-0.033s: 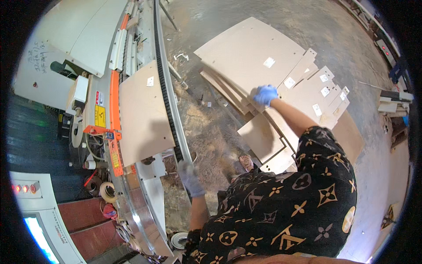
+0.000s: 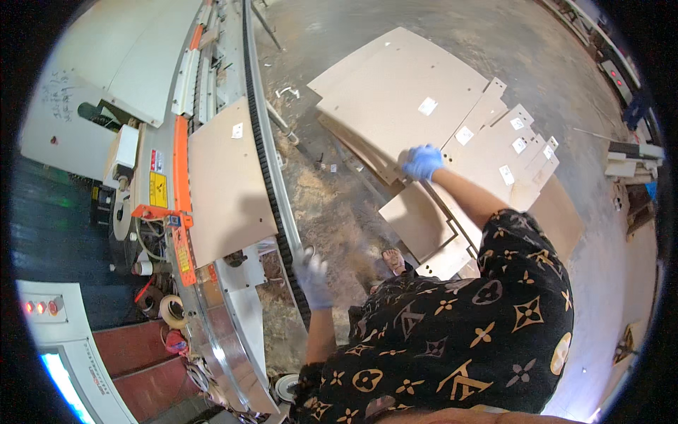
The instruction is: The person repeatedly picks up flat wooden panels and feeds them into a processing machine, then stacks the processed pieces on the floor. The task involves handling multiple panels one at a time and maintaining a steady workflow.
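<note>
My right hand (image 2: 422, 163), in a blue glove, is closed at the near edge of a large beige board (image 2: 395, 85), its fingers bent over the edge. That board tops a stack of panels on my right. My left hand (image 2: 314, 280), in a pale glove with greyish fingertips, is beside the long roller rail (image 2: 263, 134) of the machine. Its fingers look loosely bent and apart, with nothing seen in them. Another beige panel (image 2: 233, 184) with a white label lies on the machine bed, against the orange strip (image 2: 181, 162).
Smaller labelled panels (image 2: 487, 162) lie right of the large board. A notched panel (image 2: 417, 215) lies nearer me. At the far left stands a control cabinet (image 2: 53, 311) with lit red buttons. Tape rolls (image 2: 171, 311) sit below the machine. My bare foot (image 2: 393, 261) shows on the floor.
My left hand has risen slightly along the rail, and its fingers look less blurred. My right hand stays at the board's edge; the whole view has shifted a little.
</note>
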The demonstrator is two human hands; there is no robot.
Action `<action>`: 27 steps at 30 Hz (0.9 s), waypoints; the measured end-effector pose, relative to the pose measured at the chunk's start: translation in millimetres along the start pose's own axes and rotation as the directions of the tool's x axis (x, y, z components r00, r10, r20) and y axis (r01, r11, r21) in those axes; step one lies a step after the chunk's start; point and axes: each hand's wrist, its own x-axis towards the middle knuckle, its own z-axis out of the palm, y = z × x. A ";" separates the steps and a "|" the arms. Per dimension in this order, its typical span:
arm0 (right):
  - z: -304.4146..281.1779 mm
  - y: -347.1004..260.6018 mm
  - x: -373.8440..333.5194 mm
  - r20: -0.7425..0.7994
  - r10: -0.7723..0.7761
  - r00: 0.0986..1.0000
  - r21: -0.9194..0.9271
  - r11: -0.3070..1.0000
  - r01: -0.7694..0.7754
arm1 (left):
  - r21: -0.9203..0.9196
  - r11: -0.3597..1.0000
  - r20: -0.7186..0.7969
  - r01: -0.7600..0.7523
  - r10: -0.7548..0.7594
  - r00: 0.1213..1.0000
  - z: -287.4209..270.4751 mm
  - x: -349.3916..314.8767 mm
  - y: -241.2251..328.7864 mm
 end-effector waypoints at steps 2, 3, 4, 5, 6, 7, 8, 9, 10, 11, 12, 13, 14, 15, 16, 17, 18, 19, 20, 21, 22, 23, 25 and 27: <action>18.8 -24.4 -47.3 -0.023 -0.036 0.999 -0.047 0.998 0.035 | -0.208 0.963 0.327 0.170 -0.095 0.940 30.1 27.1 -49.0; 26.1 -35.2 -68.7 0.020 -0.062 0.998 0.006 0.998 0.062 | -0.158 0.964 0.454 0.214 -0.121 0.883 48.4 41.2 -74.7; 33.3 -44.7 -89.3 -0.021 -0.146 0.989 0.165 0.975 0.148 | -0.186 0.937 0.537 0.295 -0.154 0.830 71.2 53.0 -99.2; 39.0 -56.4 -102.8 0.053 -0.159 0.986 0.178 0.973 0.147 | -0.036 0.932 0.523 0.360 -0.290 0.801 85.1 57.6 -115.7; 42.8 -63.6 -112.7 0.138 -0.180 0.974 0.277 0.951 0.136 | -0.003 0.946 0.566 0.326 -0.267 0.780 100.4 60.7 -126.2; 43.5 -63.8 -116.2 0.155 -0.188 0.970 0.271 0.952 0.141 | 0.148 0.951 0.540 0.272 -0.309 0.783 111.6 61.3 -128.7; 43.0 -58.7 -114.3 0.064 -0.174 0.983 0.259 0.954 0.152 | 0.132 0.907 0.500 0.400 -0.409 0.763 116.1 56.0 -123.7; 42.0 -51.5 -105.5 -0.034 -0.190 0.981 0.211 0.958 0.192 | -0.013 0.778 0.436 0.628 -0.560 0.704 121.3 50.6 -113.0; 37.6 -28.7 -93.9 -0.208 -0.127 0.970 0.323 0.927 0.190 | -0.014 0.848 0.392 0.530 -0.483 0.783 121.0 34.8 -97.6; 31.8 3.7 -82.5 -0.365 -0.066 0.929 0.310 0.932 0.188 | -0.007 0.919 0.348 0.394 -0.367 0.863 120.5 23.7 -77.8; 27.7 29.7 -63.9 -0.435 0.040 0.900 0.335 0.935 0.120 | -0.003 0.917 0.366 0.398 -0.370 0.854 120.1 14.8 -56.2; 24.3 58.5 -47.5 -0.454 0.105 0.885 0.175 0.984 -0.026 | -0.005 0.923 0.376 0.384 -0.354 0.856 117.8 3.0 -34.7; 26.8 84.3 -39.0 -0.592 0.127 0.796 0.152 0.987 -0.045 | 0.004 0.926 0.367 0.379 -0.353 0.860 115.5 -6.3 -13.2; 26.7 104.3 -25.7 -0.561 0.231 0.795 0.156 0.973 -0.172 | -0.021 0.936 0.390 0.350 -0.315 0.865 113.2 -13.0 7.3; 25.4 121.4 -15.9 -0.410 0.327 0.851 0.285 0.933 -0.221 | -0.036 0.942 0.387 0.333 -0.294 0.874 109.1 -18.9 26.3; 30.1 126.4 -9.0 -0.083 0.345 0.935 0.802 0.580 -0.143 | -0.046 0.947 0.360 0.317 -0.281 0.890 103.4 -24.4 42.8; 31.4 131.2 -7.4 0.016 0.220 0.975 0.818 0.558 -0.140 | -0.042 0.946 0.323 0.321 -0.291 0.901 95.9 -27.5 56.4; 39.6 123.9 -9.7 0.054 0.140 0.989 0.928 0.357 -0.101 | -0.059 0.958 0.322 0.282 -0.249 0.913 85.4 -29.3 66.9; 42.2 116.6 -12.3 0.164 0.194 0.967 0.906 0.360 -0.225 | -0.051 0.964 0.299 0.262 -0.235 0.925 71.6 -33.1 73.0; 52.3 104.8 -24.3 0.153 0.150 0.977 0.972 0.158 -0.176 | -0.061 0.975 0.305 0.214 -0.186 0.934 53.6 -37.8 74.5; 61.9 94.1 -41.9 0.102 0.115 0.988 0.993 0.046 -0.108 | -0.099 0.975 0.255 0.197 -0.167 0.953 31.9 -43.2 72.4; 69.0 78.1 -47.1 0.063 0.187 0.980 0.971 0.217 -0.103 | -0.074 0.984 0.235 0.164 -0.143 0.961 7.1 -46.5 66.7; 85.3 38.9 -63.3 0.068 0.222 0.973 0.991 0.095 -0.091 | -0.025 0.989 0.197 0.145 -0.137 0.971 -54.6 -50.0 49.7; 95.1 3.4 -77.5 0.044 0.170 0.984 0.995 0.076 -0.058 | 0.037 0.985 0.161 0.166 -0.170 0.972 -109.5 -66.9 27.2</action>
